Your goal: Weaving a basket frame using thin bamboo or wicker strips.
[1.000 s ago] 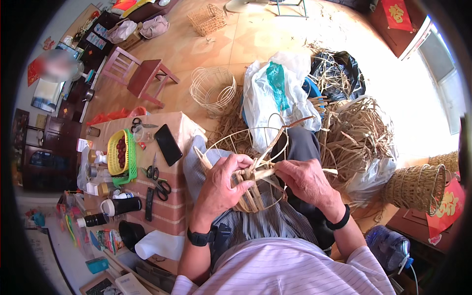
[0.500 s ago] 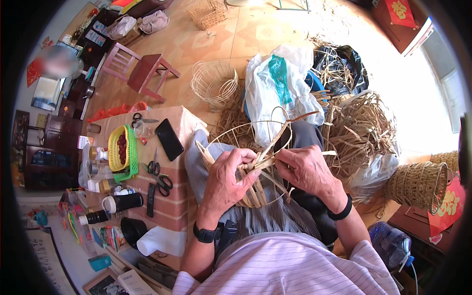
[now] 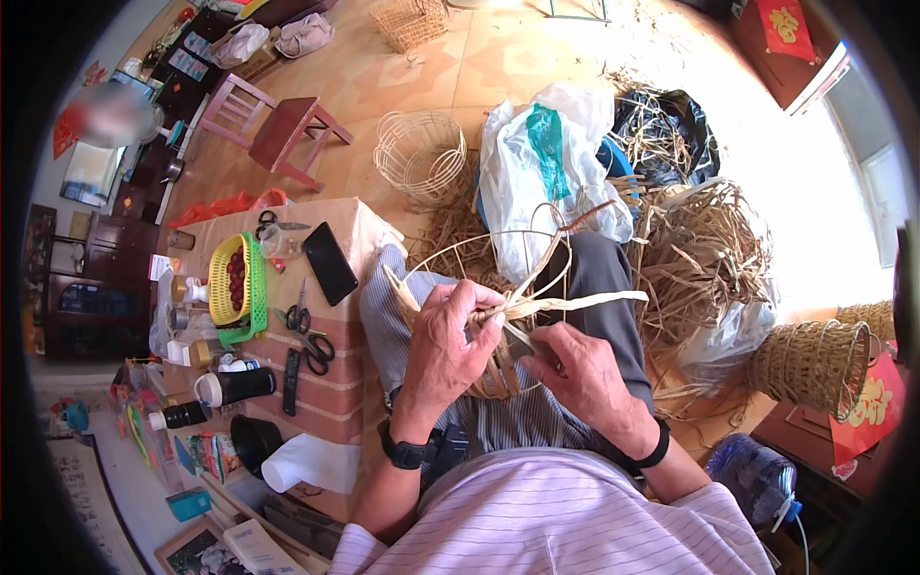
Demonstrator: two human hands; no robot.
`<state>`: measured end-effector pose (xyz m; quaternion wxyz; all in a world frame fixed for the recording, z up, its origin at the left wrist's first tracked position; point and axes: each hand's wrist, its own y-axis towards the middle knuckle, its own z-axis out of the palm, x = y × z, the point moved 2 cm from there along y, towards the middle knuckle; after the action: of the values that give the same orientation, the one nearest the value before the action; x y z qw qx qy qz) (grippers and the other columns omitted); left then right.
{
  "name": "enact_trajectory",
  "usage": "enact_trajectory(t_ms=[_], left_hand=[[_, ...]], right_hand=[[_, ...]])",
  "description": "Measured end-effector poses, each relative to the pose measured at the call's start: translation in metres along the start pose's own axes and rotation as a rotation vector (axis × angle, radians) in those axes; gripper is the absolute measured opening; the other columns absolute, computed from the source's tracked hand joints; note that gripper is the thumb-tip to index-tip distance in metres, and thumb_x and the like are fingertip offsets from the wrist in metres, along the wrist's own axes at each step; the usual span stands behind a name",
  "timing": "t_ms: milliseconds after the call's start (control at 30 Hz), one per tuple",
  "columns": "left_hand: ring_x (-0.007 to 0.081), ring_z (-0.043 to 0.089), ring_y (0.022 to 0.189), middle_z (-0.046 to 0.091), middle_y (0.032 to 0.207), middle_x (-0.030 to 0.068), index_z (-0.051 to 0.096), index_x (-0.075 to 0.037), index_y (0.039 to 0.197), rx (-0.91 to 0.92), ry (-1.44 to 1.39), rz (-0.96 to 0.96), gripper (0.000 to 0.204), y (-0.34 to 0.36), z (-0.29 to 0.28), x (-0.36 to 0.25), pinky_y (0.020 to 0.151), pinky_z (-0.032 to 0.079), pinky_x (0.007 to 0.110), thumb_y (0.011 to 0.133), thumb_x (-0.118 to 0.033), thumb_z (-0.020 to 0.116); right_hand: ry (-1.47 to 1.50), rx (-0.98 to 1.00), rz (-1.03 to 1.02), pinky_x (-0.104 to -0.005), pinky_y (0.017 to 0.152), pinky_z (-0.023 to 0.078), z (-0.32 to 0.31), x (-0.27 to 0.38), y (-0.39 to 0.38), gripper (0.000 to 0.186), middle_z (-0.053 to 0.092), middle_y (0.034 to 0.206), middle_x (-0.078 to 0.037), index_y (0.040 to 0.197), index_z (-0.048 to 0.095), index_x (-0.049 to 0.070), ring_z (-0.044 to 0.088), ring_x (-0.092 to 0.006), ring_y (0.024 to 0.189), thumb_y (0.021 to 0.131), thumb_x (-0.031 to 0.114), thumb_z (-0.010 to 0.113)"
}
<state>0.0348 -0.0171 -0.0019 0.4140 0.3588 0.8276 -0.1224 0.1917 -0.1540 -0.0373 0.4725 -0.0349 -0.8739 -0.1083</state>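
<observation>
A partly woven basket point(image 3: 498, 376) of pale dried plant strips and thin hoops rests on my lap. My left hand point(image 3: 448, 337) is closed on its woven edge, thumb and forefinger pinching where the strips cross. One long pale strip point(image 3: 599, 301) sticks out to the right from that spot. A thin curved hoop point(image 3: 460, 241) arches up above my left hand. Just right of the basket, my right hand point(image 3: 586, 372) has its fingers pinched together around a flat strip point(image 3: 520, 337) that runs to the weave. The fingertips partly hide its end.
Left of me, a cloth-covered table point(image 3: 326, 383) holds scissors point(image 3: 318, 353), a phone point(image 3: 330, 263), a yellow basket point(image 3: 228, 280) and bottles. Ahead stand a wire-like frame basket point(image 3: 419, 153) and a white plastic bag point(image 3: 546, 163). Dried strips point(image 3: 704, 249) are heaped right; a woven basket point(image 3: 815, 362) lies beyond.
My right hand has moved down and slightly away from the weave. The long pale strip now stretches free to the right above it. My left hand keeps its pinch.
</observation>
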Motion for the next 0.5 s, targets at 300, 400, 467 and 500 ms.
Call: enact_trajectory(t_ms=[300,400,467,500], left_hand=[[0.0272,0.069,0.097,0.070,0.103,0.0122,0.066,-0.001,0.108,-0.003,-0.010,-0.044,0.017,0.000,-0.001,-0.005,0.089,0.055,0.039,0.096,-0.012,0.071],[0.0329,0.066,0.102,0.073,0.102,0.0119,0.066,-0.003,0.108,0.014,0.025,-0.025,0.017,0.002,-0.002,-0.009,0.092,0.055,0.044,0.095,-0.013,0.070],[0.0333,0.065,0.101,0.072,0.101,0.0118,0.066,-0.003,0.107,0.011,0.033,0.000,0.017,0.000,-0.003,-0.008,0.091,0.054,0.045,0.095,-0.014,0.070],[0.0338,0.065,0.100,0.071,0.100,0.0117,0.065,-0.003,0.107,0.010,0.036,0.030,0.017,0.001,-0.003,-0.007,0.090,0.054,0.045,0.095,-0.014,0.070]], right_hand=[[-0.355,0.076,-0.281,-0.0399,0.056,0.052,-0.016,0.015,0.007,0.021,0.057,0.076,-0.006,0.101,0.063,0.007,0.064,-0.0270,0.063,0.082,0.009,0.071],[-0.458,0.024,-0.400,-0.0382,0.056,0.051,-0.033,0.028,0.025,0.020,0.054,0.075,-0.004,0.099,0.063,0.008,0.062,-0.0230,0.064,0.081,0.012,0.070],[-0.525,0.017,-0.473,-0.0386,0.057,0.050,-0.047,0.037,0.049,0.015,0.054,0.076,-0.003,0.095,0.062,0.008,0.063,-0.0216,0.066,0.083,0.015,0.067],[-0.529,0.010,-0.488,-0.0404,0.057,0.050,-0.049,0.037,0.061,0.013,0.054,0.075,-0.004,0.092,0.061,0.008,0.064,-0.0223,0.066,0.083,0.016,0.067]])
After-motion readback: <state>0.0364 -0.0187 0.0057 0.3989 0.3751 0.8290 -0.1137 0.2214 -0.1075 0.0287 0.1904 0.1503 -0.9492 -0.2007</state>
